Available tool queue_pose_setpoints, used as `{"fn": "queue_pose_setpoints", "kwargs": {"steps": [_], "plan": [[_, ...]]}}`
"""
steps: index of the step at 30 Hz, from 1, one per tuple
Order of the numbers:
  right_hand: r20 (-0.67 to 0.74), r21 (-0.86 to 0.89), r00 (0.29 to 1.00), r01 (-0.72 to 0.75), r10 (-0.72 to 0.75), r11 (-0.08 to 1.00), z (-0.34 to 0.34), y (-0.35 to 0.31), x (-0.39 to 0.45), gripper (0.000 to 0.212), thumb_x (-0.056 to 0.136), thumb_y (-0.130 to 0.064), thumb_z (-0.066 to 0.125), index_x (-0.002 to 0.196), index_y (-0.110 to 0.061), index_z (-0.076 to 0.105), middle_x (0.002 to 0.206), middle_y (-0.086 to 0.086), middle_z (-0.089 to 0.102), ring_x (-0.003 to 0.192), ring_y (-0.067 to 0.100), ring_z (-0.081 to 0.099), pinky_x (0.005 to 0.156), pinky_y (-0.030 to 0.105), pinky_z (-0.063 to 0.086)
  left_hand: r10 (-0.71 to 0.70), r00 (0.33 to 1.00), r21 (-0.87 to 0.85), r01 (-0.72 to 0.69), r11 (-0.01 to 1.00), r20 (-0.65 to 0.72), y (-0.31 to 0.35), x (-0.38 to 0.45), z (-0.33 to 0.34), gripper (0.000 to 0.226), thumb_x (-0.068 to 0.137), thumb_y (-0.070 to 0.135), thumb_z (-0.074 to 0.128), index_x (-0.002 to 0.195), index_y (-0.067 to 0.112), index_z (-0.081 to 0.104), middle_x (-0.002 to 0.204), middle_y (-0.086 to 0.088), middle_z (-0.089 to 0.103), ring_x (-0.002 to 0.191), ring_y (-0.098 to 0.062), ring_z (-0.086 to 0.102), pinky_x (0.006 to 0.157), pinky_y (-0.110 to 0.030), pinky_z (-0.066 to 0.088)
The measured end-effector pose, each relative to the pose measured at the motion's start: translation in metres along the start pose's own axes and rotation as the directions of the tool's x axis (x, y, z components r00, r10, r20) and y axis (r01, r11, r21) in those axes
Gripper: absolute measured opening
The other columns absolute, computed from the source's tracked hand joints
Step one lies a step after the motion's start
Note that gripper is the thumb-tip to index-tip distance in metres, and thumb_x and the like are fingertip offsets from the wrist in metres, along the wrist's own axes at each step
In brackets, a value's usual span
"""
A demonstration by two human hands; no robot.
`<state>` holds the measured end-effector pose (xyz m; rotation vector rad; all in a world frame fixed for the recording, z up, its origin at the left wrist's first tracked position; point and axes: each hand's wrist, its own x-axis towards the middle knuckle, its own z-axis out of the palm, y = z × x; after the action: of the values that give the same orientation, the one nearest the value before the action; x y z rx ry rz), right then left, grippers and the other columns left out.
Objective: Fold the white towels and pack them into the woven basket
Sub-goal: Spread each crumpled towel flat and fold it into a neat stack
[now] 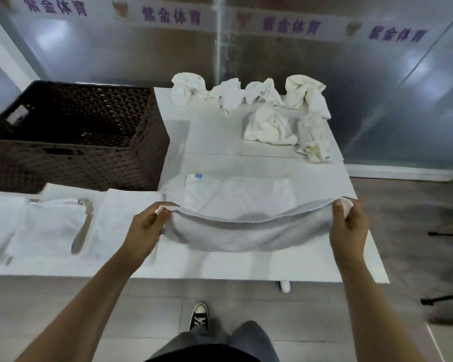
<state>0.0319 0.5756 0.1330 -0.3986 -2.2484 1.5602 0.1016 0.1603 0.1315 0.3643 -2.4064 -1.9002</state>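
Observation:
A white towel [246, 231] is stretched between my hands above the near part of the white table [220, 163]; its far half lies flat on the table. My left hand [145, 228] pinches the towel's left corner and my right hand [347, 226] pinches the right corner. The lifted edge sags in the middle. The dark brown woven basket [89, 142] stands at the table's far left and looks empty. Several crumpled white towels [270, 108] are heaped at the far right. A folded white towel [50, 226] lies flat at the near left.
A glass wall with purple lettering stands right behind the table. The table's near edge [246, 279] runs just below my hands. Tripod legs [445, 299] stick out on the floor at right. My shoe and trouser legs show at the bottom.

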Motion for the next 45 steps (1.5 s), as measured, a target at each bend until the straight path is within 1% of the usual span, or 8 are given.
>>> {"fn": "queue_pose_setpoints", "kwargs": {"steps": [4,8,12,19,23,26,32,45], "plan": [[0.023,-0.024,0.992,-0.126,0.126,0.992,-0.027,0.025,-0.039,0.010,0.104,-0.021,0.056,0.110,-0.014,0.060,0.104,0.002,0.064,0.094,0.018,0.057,0.073,0.021,0.044,-0.139,0.988,0.060,0.143,0.988,-0.064,-0.019,-0.043,0.010,0.022,0.105,0.022,0.052,0.105,0.026,0.074,0.095,0.009,0.076,0.089,-0.005,0.067,0.081,-0.038,0.055],[0.059,-0.073,0.981,-0.183,0.187,0.980,-0.053,0.047,-0.053,0.008,0.102,-0.019,0.058,0.108,-0.017,0.062,0.101,0.003,0.065,0.095,0.020,0.058,0.073,0.021,0.043,-0.222,0.961,0.108,0.241,0.965,-0.165,-0.021,-0.083,0.032,0.028,0.101,0.026,0.058,0.081,0.008,0.063,0.058,0.011,0.055,0.061,-0.010,0.046,0.059,-0.027,0.037],[0.122,-0.093,0.970,-0.202,0.212,0.975,-0.069,0.059,-0.060,0.012,0.100,-0.021,0.062,0.095,-0.011,0.065,0.085,-0.005,0.066,0.080,0.009,0.059,0.072,0.026,0.043,-0.273,0.927,0.103,0.307,0.946,-0.256,-0.023,-0.114,0.050,0.045,0.100,0.026,0.060,0.064,0.018,0.033,0.059,0.004,0.032,0.061,-0.016,0.030,0.059,-0.031,0.024],[0.187,-0.012,0.951,-0.249,0.246,0.969,-0.087,0.071,-0.054,0.030,0.105,-0.027,0.054,0.083,-0.006,0.062,0.075,0.003,0.058,0.066,0.006,0.047,0.065,0.024,0.041,-0.311,0.894,0.058,0.347,0.936,-0.322,-0.026,-0.126,0.074,0.047,0.099,0.025,0.059,0.060,0.017,0.034,0.055,0.007,0.035,0.058,-0.015,0.030,0.057,-0.030,0.025],[0.235,-0.002,0.939,-0.257,0.250,0.966,-0.073,0.067,-0.032,0.026,0.107,-0.024,0.048,0.098,-0.011,0.069,0.088,0.000,0.065,0.077,0.007,0.055,0.074,0.023,0.045,-0.293,0.889,0.071,0.337,0.939,-0.351,-0.020,-0.100,0.074,0.043,0.100,0.022,0.057,0.063,0.008,0.038,0.061,0.000,0.037,0.062,-0.018,0.031,0.057,-0.031,0.023],[0.228,0.002,0.939,-0.264,0.256,0.965,-0.055,0.064,-0.008,0.025,0.104,-0.025,0.056,0.088,-0.008,0.065,0.075,0.001,0.055,0.063,0.004,0.045,0.059,0.016,0.039,-0.264,0.893,0.081,0.313,0.946,-0.365,-0.025,-0.064,0.068,0.042,0.099,0.025,0.059,0.073,-0.004,0.042,0.069,-0.009,0.037,0.067,-0.019,0.034,0.061,-0.032,0.026],[0.176,-0.038,0.929,-0.325,0.326,0.945,-0.009,0.067,0.048,0.019,0.099,-0.025,0.065,0.087,-0.010,0.069,0.070,0.001,0.054,0.052,-0.002,0.047,0.052,0.008,0.039,-0.241,0.907,0.083,0.285,0.955,-0.344,-0.028,0.016,0.068,0.039,0.099,0.025,0.060,0.067,0.009,0.044,0.067,-0.003,0.041,0.063,-0.016,0.035,0.059,-0.029,0.031],[0.099,-0.289,0.887,-0.408,0.451,0.866,0.077,0.128,0.129,0.027,0.101,-0.033,0.059,0.107,-0.010,0.071,0.082,-0.003,0.065,0.077,0.019,0.061,0.070,0.027,0.046,-0.383,0.886,0.222,0.441,0.870,-0.260,-0.101,0.155,0.080,0.031,0.096,0.033,0.065,0.084,0.005,0.059,0.076,-0.010,0.058,0.071,-0.026,0.055,0.067,-0.033,0.043]]}}
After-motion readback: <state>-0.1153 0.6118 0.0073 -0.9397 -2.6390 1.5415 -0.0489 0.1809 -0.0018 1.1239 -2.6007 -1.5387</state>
